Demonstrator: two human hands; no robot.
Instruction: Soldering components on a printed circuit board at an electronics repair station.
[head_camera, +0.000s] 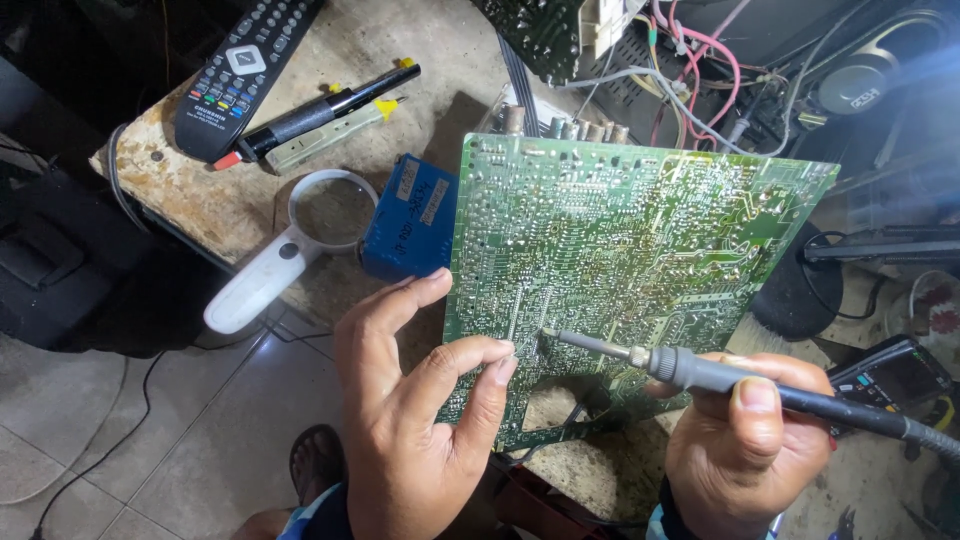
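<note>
Risk is bridging: right hand (735, 440) is gripping soldering iron (700, 372), tip touching circuit board (620, 260) lying at tabletop's near edge, left hand (415, 420) is pinching what's likely solder wire (too thin to confirm) just beside, so fingertips (500, 365) are risking burns; joint itself unreadable.

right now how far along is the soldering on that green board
Done: the circuit board is out, solder side up, propped on the bench.

In hand: the right hand holds the soldering iron, tip at a joint near the board's lower edge; the left hand pinches something too thin to make out beside it.

Left: cannot tell how many joints remain. The magnifier lies unused.
</note>
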